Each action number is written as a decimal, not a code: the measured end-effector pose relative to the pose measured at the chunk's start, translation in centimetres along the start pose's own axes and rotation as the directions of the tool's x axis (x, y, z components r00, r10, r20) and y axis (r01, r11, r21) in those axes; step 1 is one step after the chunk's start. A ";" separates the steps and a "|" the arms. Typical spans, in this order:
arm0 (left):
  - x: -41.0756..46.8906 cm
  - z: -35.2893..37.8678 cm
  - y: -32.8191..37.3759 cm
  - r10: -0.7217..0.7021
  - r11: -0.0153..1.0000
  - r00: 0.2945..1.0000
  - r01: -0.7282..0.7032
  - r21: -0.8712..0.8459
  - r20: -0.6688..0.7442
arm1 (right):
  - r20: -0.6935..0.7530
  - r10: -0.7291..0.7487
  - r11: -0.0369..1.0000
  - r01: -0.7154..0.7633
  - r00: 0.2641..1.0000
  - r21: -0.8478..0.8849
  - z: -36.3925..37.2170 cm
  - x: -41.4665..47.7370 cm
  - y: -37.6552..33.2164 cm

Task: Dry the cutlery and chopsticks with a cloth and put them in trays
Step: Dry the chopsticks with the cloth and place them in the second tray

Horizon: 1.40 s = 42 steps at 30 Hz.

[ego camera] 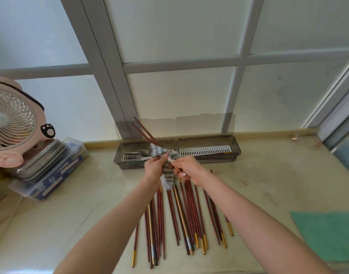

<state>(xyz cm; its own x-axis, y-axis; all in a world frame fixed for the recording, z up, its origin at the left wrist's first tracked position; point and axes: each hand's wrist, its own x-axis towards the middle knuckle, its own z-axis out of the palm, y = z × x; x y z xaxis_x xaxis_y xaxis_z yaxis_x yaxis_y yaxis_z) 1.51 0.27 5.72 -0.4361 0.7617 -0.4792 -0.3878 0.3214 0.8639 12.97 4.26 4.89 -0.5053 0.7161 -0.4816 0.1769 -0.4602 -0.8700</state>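
Observation:
My left hand [155,165] grips a grey-and-white zigzag cloth [168,171] wrapped around a pair of dark red chopsticks [144,131], whose tips stick up and to the left out of the cloth. My right hand [189,168] pinches the lower gold-tipped ends of that pair. Several more red chopsticks [181,220] lie fanned on the counter below my hands. At the back stand two grey trays side by side with open lids: the left tray [120,161] holds forks, and the right tray [236,149] has a white slotted insert with one chopstick along its front.
A pink fan [13,123] sits on a steel tin [43,159] and a plastic box [51,180] at the left. A green cloth [328,234] lies at the right edge. A frosted window rises behind the trays.

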 end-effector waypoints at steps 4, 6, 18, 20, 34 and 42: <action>1.2 -1.2 0.7 -0.006 0.997 1.000 0.004 -0.073 -0.017 | 0.136 -0.016 0.956 -0.025 0.991 0.292 -0.7 -0.6 0.4; 1.2 -1.0 0.8 -0.008 0.993 1.000 0.011 -0.121 0.021 | 0.092 -0.075 0.936 0.039 0.993 0.350 -0.7 -0.7 0.6; 0.9 0.5 0.8 0.103 0.919 0.991 -0.129 0.374 0.089 | -0.441 -0.290 0.954 0.291 0.849 -0.068 -1.5 1.3 0.2; 0.8 0.8 0.8 0.107 0.832 0.982 -0.174 0.527 0.155 | -0.355 -0.288 0.946 0.321 0.889 0.035 -2.3 1.4 -0.7; 0.8 -1.2 2.1 0.006 0.995 0.976 -0.027 0.091 0.218 | -0.503 -0.484 0.786 0.103 0.717 -0.610 -12.3 5.8 -3.1; 1.1 -2.8 1.1 0.048 0.998 0.991 -0.044 -0.037 0.122 | -0.248 -0.382 -0.048 -0.287 0.890 -0.957 -15.0 10.6 0.3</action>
<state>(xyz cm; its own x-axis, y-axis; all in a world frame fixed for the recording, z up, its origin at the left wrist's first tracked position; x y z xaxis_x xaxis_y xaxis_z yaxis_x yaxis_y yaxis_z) -1.64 -0.07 5.69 -0.3520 0.8391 -0.4148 -0.3984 0.2667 0.8776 20.34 19.58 -2.10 -0.3077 0.9435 -0.1231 0.9447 0.3183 0.0783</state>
